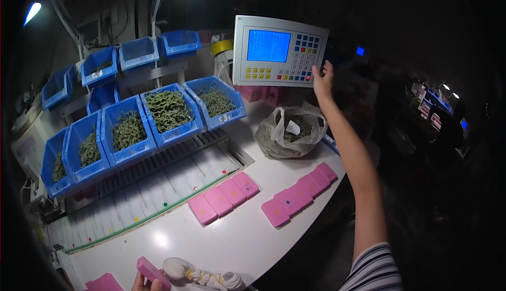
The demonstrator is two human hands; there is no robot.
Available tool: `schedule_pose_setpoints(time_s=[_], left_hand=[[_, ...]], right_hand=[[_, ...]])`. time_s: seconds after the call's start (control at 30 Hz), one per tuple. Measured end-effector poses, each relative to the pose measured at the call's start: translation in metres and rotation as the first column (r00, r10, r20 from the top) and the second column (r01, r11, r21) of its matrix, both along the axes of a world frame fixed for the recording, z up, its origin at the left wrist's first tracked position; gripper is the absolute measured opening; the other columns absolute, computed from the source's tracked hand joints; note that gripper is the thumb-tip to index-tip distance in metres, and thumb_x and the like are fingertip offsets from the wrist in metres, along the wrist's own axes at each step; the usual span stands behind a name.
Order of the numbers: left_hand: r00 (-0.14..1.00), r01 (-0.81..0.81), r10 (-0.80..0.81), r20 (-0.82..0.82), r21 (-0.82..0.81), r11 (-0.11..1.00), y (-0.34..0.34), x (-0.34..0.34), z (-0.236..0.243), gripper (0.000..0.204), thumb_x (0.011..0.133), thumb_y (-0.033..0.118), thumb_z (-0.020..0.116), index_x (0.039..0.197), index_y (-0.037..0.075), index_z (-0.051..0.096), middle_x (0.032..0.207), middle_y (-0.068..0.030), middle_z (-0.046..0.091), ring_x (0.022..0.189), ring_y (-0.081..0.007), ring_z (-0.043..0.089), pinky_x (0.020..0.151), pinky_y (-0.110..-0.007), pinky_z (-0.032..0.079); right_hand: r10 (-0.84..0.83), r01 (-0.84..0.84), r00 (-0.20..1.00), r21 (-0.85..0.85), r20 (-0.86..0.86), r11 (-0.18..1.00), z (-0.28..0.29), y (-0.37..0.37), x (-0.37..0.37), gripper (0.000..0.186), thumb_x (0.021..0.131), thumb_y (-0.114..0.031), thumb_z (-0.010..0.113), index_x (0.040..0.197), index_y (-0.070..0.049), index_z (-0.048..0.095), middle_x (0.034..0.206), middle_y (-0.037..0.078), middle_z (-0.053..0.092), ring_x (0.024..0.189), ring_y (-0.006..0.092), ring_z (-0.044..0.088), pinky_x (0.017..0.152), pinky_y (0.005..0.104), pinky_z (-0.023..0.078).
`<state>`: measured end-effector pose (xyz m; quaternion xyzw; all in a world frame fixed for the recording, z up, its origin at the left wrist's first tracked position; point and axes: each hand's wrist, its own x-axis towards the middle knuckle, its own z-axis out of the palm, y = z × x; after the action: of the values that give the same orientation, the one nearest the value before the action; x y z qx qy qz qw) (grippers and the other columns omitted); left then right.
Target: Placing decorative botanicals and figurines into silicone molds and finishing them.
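My right hand (322, 83) reaches to the lower right of a silver control panel (282, 51) with a blue screen; its thumb is at the keys and its other fingers are bent apart by the edge. At the bottom, my left hand (139, 283) grips a pink rectangular block (150, 270), beside a bundle of white cord (203, 275). Pink blocks lie in two rows (216, 201) (298, 196) on the white table (247, 246); more (105, 283) sit at the lower left.
Blue bins (166, 109) of green tangled pieces and smaller upper bins (138, 51) stand at the left, above a slotted strip with coloured dots (145, 204). A plastic bag (290, 135) of green material sits below the panel. A dark person (450, 122) is at another workstation behind right.
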<state>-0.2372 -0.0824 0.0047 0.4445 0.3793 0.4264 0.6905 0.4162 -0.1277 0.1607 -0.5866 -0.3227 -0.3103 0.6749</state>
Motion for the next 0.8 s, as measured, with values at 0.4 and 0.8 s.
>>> schedule_pose_setpoints(time_s=[0.4,0.8], left_hand=[[0.998,-0.030,0.042,0.039,-0.271,0.962,0.013,-0.032,-0.018,0.045,0.088,0.013,0.053,0.128,0.000,0.040,0.114,-0.0173,0.056,0.097,-0.0302,0.059,0.076,-0.040,0.053],[0.944,0.040,0.074,0.321,-0.335,0.941,0.013,-0.055,-0.041,0.049,0.092,0.017,0.047,0.134,-0.003,0.033,0.123,-0.0214,0.051,0.104,-0.0341,0.055,0.081,-0.038,0.051]], right_hand=[[0.354,-0.366,0.883,0.018,-0.308,0.930,0.030,-0.001,0.027,0.023,0.091,-0.018,0.053,0.105,0.000,0.055,0.103,0.008,0.061,0.096,0.0157,0.055,0.085,0.0278,0.040],[0.251,-0.277,0.925,-0.051,-0.285,0.960,0.019,0.018,0.045,0.025,0.086,-0.024,0.061,0.097,-0.001,0.060,0.093,0.008,0.061,0.086,0.0149,0.055,0.077,0.0310,0.043]])
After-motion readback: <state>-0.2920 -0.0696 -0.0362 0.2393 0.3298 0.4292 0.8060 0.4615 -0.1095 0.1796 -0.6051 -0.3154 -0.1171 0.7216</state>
